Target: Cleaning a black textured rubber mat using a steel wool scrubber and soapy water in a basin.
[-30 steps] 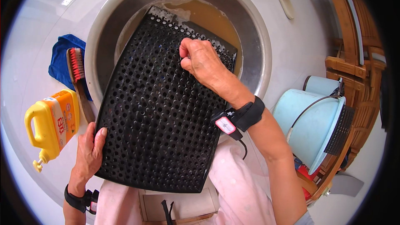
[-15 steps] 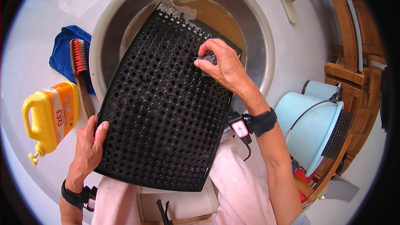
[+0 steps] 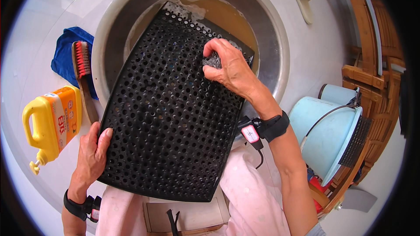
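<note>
Matt perforated rubber mat (image 3: 170, 113), steel-wool scourer (image 3: 213, 60)

Illumination is bright, even daylight. The pale floor (image 3: 306, 57) is close to overexposed, most strongly at the upper left beyond the metal basin (image 3: 280, 61), where a window reflection forms a glare patch. The basin rim carries soft highlights; its inner wall is darker. The black perforated mat (image 3: 170, 118) shows low contrast, with faint sheen on its ribs. Shadows are soft and short. Focus is sharp at centre, including the right hand (image 3: 229, 67). Fisheye distortion bends the wooden chair (image 3: 372, 61) right of the basin. A black vignette encloses the circular field.
</note>
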Demonstrator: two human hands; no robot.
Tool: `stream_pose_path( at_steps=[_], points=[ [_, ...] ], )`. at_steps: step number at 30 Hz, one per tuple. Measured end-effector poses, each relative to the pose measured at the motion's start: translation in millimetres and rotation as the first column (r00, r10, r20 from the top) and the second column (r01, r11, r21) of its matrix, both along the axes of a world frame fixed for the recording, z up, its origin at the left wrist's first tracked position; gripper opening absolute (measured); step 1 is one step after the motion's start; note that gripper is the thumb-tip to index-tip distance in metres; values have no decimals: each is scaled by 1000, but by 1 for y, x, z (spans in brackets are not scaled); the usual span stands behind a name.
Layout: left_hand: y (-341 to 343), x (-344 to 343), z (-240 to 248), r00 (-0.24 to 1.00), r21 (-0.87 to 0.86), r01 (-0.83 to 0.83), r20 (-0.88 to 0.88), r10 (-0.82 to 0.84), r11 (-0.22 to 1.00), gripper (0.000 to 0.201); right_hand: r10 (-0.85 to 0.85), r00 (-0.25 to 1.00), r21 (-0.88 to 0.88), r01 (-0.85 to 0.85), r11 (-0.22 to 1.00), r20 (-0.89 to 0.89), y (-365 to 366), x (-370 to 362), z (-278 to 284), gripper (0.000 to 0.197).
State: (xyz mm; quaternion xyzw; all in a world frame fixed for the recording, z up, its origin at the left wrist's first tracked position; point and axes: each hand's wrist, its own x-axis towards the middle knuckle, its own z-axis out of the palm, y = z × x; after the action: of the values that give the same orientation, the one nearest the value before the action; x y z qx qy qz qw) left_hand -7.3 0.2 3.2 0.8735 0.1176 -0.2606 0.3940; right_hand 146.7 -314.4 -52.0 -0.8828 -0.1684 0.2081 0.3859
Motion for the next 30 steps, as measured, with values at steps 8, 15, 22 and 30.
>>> stream_pose_path(
  at_steps=[8, 15, 22, 30],
  points=[
    [0, -1, 1, 1000, -11, -9, -1, 9, 1000, 36, -12, 986, -52, 21, 998, 168, -1, -8, -6, 22],
    [-4, 1, -2, 1000, -22, -16, 7, 16, 1000, 37, 65, 996, 46, -67, 997, 57, -7, 5, -15, 12],
    [0, 0, -1, 1000, 12, 9, 18, -9, 1000, 37, -28, 979, 34, 21, 999, 202, -1, -4, -17, 13],
    [-1, 0, 0, 999, -11, 15, 28, -15, 1000, 37, -31, 984, 85, 16, 996, 178, 4, 3, -8, 13]
  ],
)
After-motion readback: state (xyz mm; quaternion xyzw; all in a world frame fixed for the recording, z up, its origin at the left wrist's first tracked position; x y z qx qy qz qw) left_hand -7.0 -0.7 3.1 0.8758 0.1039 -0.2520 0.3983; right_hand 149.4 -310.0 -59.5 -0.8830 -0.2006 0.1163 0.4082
